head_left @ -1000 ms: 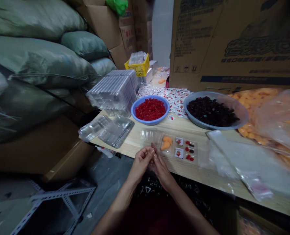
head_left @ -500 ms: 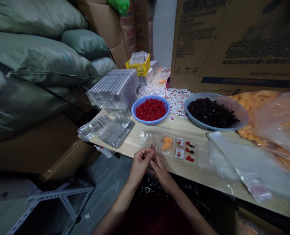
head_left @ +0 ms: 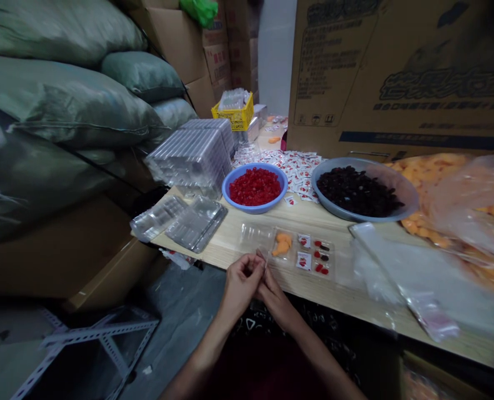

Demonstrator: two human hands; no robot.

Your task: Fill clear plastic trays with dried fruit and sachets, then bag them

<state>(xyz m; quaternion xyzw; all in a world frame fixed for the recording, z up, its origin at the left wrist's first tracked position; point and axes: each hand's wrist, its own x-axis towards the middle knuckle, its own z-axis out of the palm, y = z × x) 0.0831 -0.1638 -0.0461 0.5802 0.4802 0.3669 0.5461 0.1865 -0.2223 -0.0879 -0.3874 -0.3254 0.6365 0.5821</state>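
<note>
My left hand (head_left: 242, 280) and my right hand (head_left: 273, 294) meet at the table's front edge, fingertips pinched together. Whatever lies between the fingers is too small or hidden to name. Just beyond them is an open clear plastic tray (head_left: 292, 266) with its lid (head_left: 257, 236) folded out to the left. Its compartments hold orange pieces (head_left: 282, 244), two white printed sachets (head_left: 304, 260), and small red and dark pieces (head_left: 322, 269) in pairs at the right.
Behind the tray stand a blue bowl of red pieces (head_left: 285, 189) and a bowl of dark pieces (head_left: 411, 203), with scattered sachets (head_left: 303, 166) between. Stacked plastic trays (head_left: 192, 147) rise at left. Plastic bags (head_left: 438, 283) and bagged orange pieces (head_left: 434, 164) lie right; a large carton (head_left: 355, 78) stands behind.
My hands stay together by the tray. The fingers have shifted slightly, the right-hand fingers tucking further behind the left. The tray's contents look the same.
</note>
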